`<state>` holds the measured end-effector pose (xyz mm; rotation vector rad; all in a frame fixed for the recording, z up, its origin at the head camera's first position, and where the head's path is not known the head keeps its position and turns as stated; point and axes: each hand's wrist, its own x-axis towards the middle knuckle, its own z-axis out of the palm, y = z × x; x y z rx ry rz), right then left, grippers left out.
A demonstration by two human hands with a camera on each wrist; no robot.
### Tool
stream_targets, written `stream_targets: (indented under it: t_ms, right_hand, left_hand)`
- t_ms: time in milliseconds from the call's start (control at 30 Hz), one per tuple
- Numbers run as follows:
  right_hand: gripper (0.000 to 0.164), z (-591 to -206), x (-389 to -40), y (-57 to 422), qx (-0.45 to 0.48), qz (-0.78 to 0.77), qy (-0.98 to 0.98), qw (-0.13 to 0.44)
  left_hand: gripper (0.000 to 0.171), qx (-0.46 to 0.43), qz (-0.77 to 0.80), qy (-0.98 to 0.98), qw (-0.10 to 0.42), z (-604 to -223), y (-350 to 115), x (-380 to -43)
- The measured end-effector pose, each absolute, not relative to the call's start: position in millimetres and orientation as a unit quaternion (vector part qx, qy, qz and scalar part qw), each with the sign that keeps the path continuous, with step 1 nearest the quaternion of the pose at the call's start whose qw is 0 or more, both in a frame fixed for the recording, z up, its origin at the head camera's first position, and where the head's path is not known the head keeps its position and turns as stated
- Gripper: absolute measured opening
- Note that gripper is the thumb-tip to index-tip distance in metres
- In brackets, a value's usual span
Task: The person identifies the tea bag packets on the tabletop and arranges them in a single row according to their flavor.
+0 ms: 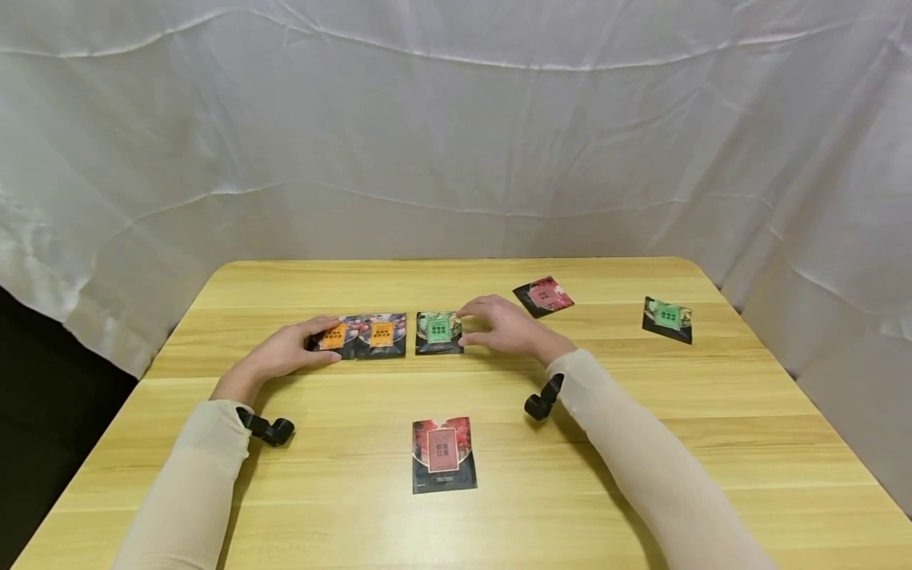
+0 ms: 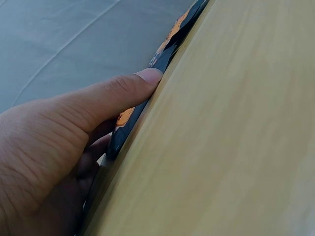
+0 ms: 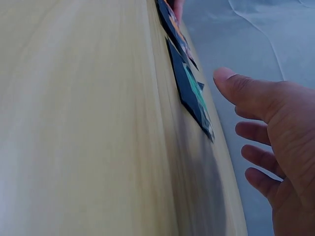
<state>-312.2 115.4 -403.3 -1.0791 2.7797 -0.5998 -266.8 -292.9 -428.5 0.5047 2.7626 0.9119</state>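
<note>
Two orange-labelled dark packets [image 1: 382, 334] lie side by side on the wooden table [image 1: 584, 475]. My left hand [image 1: 326, 340] holds the left one [image 2: 170, 42] flat, thumb [image 2: 142, 81] on its near edge and fingers curled over its far side. Just to the right lies a green-labelled packet [image 1: 437, 331]. My right hand [image 1: 465, 326] hovers at that packet's right edge with fingers spread. In the right wrist view the green packet [image 3: 194, 96] stands apart from the thumb [image 3: 236, 88].
A red-labelled packet [image 1: 443, 454] lies near the front middle, another red one [image 1: 544, 296] at the back right, and a second green one [image 1: 667, 318] far right. White cloth [image 1: 456, 134] hangs behind the table. Black wrist cameras [image 1: 543, 398] sit on both sleeves.
</note>
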Motion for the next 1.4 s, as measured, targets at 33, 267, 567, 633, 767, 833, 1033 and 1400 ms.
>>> stream_targets:
  t_ms: [33,267,567,633,767,833,1033,1400]
  right_hand:
    - [0.056,-403,-312,119,-0.351,-0.198,0.914,0.048]
    - [0.054,-403,-310,148,-0.327,-0.226,0.917,0.037]
    - [0.060,-400,-301,189,-0.298,-0.271,0.915,0.031]
    - [0.060,-401,-300,198,-0.291,-0.271,0.917,0.027]
    - [0.062,-400,-297,217,-0.283,-0.271,0.920,0.017]
    - [0.062,-400,-298,228,-0.283,-0.268,0.921,0.008]
    - [0.057,-399,-297,265,-0.255,-0.262,0.931,-0.002]
    - [0.073,-401,-294,316,-0.206,-0.208,0.956,0.016]
  left_hand:
    - [0.084,0.170,0.308,0.931,0.094,-429,-293,-267]
    - [0.084,0.170,0.310,0.931,0.094,-429,-292,-267]
    - [0.083,0.171,0.309,0.931,0.093,-427,-293,-267]
    - [0.084,0.174,0.308,0.931,0.090,-428,-293,-267]
    - [0.084,0.173,0.305,0.932,0.091,-430,-294,-267]
    - [0.085,0.173,0.304,0.932,0.092,-431,-294,-267]
    - [0.085,0.169,0.308,0.932,0.090,-430,-294,-267]
    - [0.086,0.167,0.306,0.933,0.094,-431,-295,-267]
